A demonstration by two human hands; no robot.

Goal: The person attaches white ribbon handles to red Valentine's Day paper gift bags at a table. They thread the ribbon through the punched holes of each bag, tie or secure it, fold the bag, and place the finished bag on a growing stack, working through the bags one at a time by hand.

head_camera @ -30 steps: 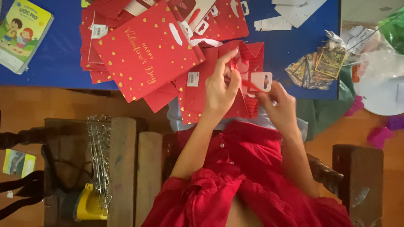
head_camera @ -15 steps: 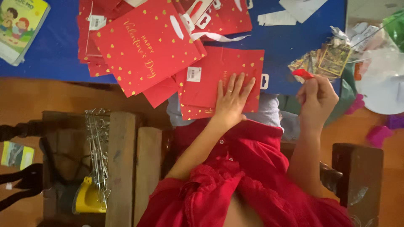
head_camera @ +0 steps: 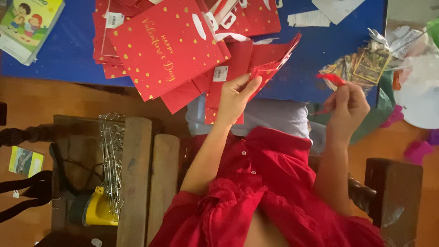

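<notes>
At six o'clock of the view, below the red-sleeved arms, a wooden chair (head_camera: 137, 178) carries a bundle of wire hangers (head_camera: 109, 155). Farther out, the left hand (head_camera: 235, 98) pinches the edge of a folded red paper gift bag (head_camera: 256, 59), thumb on top and fingers beneath. At three o'clock from it, the right hand (head_camera: 348, 107) is clenched around a red ribbon strip (head_camera: 331, 78). Beyond, at eleven o'clock, more heart-dotted red bags (head_camera: 167, 48) lie stacked on the blue table (head_camera: 68, 55). Keeping the bag's mouth spread and the ribbon taut would likely steady the work.
</notes>
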